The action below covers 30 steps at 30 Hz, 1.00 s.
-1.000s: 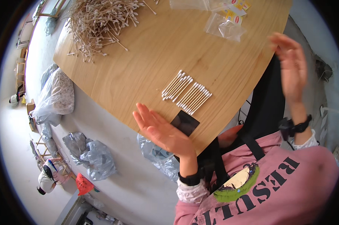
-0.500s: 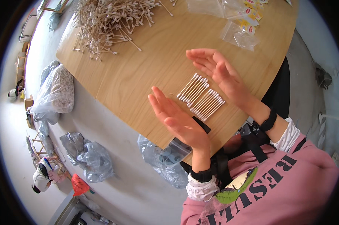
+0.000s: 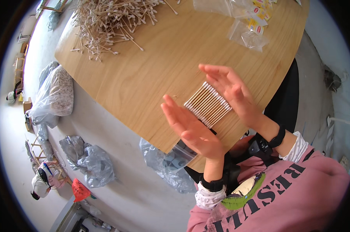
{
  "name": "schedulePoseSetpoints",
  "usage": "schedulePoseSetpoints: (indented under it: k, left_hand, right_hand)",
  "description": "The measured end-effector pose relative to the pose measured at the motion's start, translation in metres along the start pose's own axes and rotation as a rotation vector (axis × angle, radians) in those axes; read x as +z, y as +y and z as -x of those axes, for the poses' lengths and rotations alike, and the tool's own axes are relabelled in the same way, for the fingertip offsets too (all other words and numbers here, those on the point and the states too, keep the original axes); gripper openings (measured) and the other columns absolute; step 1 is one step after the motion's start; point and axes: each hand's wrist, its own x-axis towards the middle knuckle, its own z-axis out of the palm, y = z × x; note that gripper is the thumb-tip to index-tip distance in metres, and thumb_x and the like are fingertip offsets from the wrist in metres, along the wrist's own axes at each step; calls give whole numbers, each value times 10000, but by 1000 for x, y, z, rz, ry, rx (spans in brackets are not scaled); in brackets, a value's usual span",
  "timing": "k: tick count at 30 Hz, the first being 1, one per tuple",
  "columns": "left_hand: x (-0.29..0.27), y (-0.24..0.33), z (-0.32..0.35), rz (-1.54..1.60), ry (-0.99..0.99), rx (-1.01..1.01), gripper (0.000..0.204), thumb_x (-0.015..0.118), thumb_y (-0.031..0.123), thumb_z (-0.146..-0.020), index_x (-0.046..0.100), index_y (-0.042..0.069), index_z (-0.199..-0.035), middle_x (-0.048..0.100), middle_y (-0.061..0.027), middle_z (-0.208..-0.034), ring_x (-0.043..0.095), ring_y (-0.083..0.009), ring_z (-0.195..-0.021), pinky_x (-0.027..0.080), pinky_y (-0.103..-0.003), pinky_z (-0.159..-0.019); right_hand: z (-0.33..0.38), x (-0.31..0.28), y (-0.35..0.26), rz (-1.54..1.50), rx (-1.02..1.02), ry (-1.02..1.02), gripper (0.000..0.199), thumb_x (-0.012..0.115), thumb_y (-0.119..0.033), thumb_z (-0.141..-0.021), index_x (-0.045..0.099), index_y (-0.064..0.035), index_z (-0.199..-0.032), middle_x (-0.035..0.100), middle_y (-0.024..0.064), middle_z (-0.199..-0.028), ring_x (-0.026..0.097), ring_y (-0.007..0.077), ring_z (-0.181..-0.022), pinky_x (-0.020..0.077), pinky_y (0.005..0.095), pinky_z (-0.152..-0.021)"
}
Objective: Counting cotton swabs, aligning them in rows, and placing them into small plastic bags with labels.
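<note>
A neat row of cotton swabs (image 3: 208, 105) lies side by side on the wooden table (image 3: 151, 73), their white tips lined up along both ends. My left hand (image 3: 192, 129) stands on edge beside the tips at the row's left end, palm facing inward. Opposite it, my right hand (image 3: 237, 96) is held the same way beside the right-hand tips. Both hands have their fingers stretched out and grip nothing. A dark flat piece, partly hidden by my left hand, shows at the near end of the row.
A large loose heap of cotton swabs (image 3: 105, 25) covers the table's far left. Clear plastic bags (image 3: 246, 36) and small yellow-and-white labels (image 3: 256, 26) lie at the far right. Filled plastic bags (image 3: 62, 91) rest on the floor to the left, where another person (image 3: 41, 183) is also visible.
Both hands have come closer together around the swabs. The swabs, before in two uneven groups, now form one even row.
</note>
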Motion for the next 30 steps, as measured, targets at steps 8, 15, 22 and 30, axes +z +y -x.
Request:
schedulePoseSetpoints:
  k: [8,15,22,30]
  left_hand:
    - [4,-1,2,43,93,46,718,244,558,-1057,198,62,-1574,243,-154,-1625,175,-256,-1525,97,-412,-1234]
    - [-8,-3,17,-24,100,68,740,289,565,-1048,189,55,-1574,254,-153,-1621,204,-259,-1516,163,-410,-1226]
    - [-10,4,17,-16,97,61,730,286,553,-1053,181,54,-1575,239,-159,-1624,203,-267,-1515,146,-406,-1232]
    - [0,1,21,41,73,48,713,275,537,-1060,186,51,-1575,227,-171,-1627,197,-274,-1518,121,-410,-1231]
  right_hand:
    - [-2,3,-1,-1,6,-33,849,383,-679,-969,372,26,-1442,399,179,-1506,305,269,-1473,198,442,-1227]
    - [14,-6,3,-53,-9,-10,852,391,-671,-970,344,29,-1454,387,203,-1509,302,294,-1473,172,448,-1232]
    - [16,-11,-2,-20,-35,33,852,390,-671,-971,348,33,-1449,387,202,-1512,313,287,-1468,174,442,-1231]
    - [23,3,1,-31,-37,-8,828,388,-649,-986,340,34,-1453,397,196,-1505,310,279,-1469,182,433,-1230]
